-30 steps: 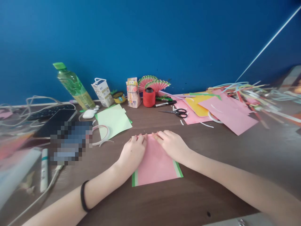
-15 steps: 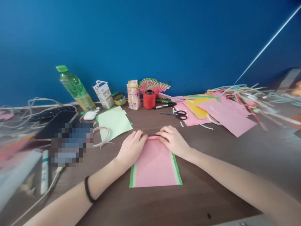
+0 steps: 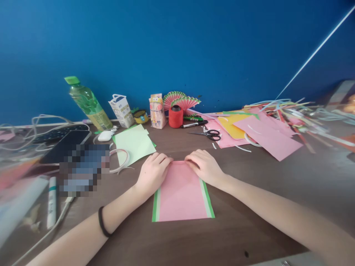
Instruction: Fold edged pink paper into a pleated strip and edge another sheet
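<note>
Flat on the brown table lies a sheet of pink paper (image 3: 183,195) with pale and bright green bands along its left and right sides. Its far edge shows a narrow fold. My left hand (image 3: 154,170) is closed on the far left corner, fingers curled and thumb underneath out of sight. The far right corner is gripped by my right hand (image 3: 203,168), its fingers bent over the fold. Between the two hands a short stretch of the folded edge is visible.
Black scissors (image 3: 212,135) lie beyond my right hand, near pink and yellow papers (image 3: 267,135). Pale green sheets (image 3: 134,144) are beyond my left hand. A red thread spool (image 3: 175,117), cartons, a green bottle (image 3: 88,103) and pleated paper fans (image 3: 185,101) line the wall.
The left hand's fingers have drawn closer together at the folded edge. Both hands stay at the far corners, and the paper has hardly moved.
</note>
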A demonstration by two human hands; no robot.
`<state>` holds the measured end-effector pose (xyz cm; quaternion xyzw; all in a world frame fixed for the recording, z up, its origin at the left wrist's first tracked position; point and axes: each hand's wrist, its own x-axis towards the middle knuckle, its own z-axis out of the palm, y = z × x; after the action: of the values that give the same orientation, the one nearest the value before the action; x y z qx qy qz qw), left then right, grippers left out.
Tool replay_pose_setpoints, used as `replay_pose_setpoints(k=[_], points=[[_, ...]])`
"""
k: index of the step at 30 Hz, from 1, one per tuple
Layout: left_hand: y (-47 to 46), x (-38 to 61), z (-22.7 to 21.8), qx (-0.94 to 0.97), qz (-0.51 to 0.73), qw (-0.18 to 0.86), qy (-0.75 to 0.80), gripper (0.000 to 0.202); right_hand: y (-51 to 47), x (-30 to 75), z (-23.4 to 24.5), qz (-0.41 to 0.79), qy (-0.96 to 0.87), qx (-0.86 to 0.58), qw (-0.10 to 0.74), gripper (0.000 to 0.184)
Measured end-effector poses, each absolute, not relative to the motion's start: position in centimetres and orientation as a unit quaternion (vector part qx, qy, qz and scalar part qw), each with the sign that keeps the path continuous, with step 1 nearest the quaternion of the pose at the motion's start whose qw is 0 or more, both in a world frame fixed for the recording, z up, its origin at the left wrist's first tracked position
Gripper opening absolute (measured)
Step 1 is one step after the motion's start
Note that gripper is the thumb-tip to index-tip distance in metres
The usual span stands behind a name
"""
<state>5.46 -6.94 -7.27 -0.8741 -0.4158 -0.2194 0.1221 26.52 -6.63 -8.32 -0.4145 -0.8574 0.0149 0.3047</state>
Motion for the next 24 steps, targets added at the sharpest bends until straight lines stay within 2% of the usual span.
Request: replay_pose_setpoints(k=[4,10,17,24], points=[[-6.7,5.3,-7.0,-0.865,-0.244,0.098,-0.427,0.026,-6.4,26.5,-8.4,-0.026,-0.857,-0.402,0.322,0.020],[-6.3,4.6,-6.2,-0.852,-0.253,0.151,-0.433,0.022,-5.6,26.8,-7.4,-0.102,-0.838,-0.425,0.326,0.024],[-6.0,4.0,-4.3,-0.849,-0.242,0.114,-0.455,0.027,-5.5,27.4,-6.1,-0.135,-0.845,-0.393,0.338,0.023],[-6.2,3.2,-2.2,-0.838,-0.358,0.239,-0.336,0.032,-5.5,28.4,-3.8,-0.235,-0.816,-0.305,0.430,0.017]])
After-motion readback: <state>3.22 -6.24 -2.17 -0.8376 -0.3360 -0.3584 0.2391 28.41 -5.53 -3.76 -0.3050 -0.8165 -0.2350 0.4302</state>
